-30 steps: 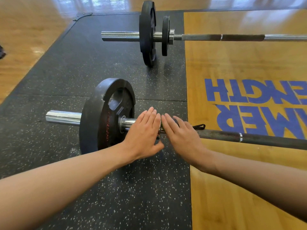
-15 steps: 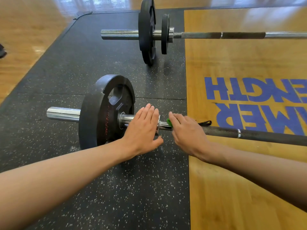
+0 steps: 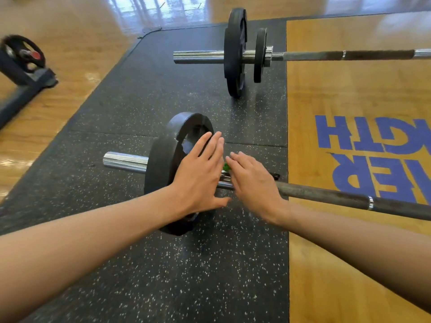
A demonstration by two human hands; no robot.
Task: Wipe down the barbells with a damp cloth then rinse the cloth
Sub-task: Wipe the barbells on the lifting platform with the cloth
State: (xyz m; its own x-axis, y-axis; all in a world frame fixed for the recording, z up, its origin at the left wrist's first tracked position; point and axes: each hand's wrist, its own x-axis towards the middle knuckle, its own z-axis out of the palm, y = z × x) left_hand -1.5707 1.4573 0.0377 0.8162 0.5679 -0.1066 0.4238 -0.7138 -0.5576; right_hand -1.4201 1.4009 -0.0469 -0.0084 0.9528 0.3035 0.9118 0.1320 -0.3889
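Note:
The near barbell lies across the black rubber mat and the wooden platform, with one black plate on its chrome sleeve. My left hand lies flat with straight fingers over the bar, right beside the plate's inner face. My right hand rests on the bar just to the right, fingers nearly straight. A small green thing shows at its fingertips; I cannot tell what it is. A black strap end sticks out from behind that hand. No cloth is plainly visible.
A second barbell with two black plates lies farther back on the mat. The wooden platform with blue lettering is on the right. A dark equipment frame with a small plate stands on the wood floor at far left.
My left hand has slid up toward the plate's face. The green thing has come into sight at my right fingertips. The view has swung left, showing the equipment frame.

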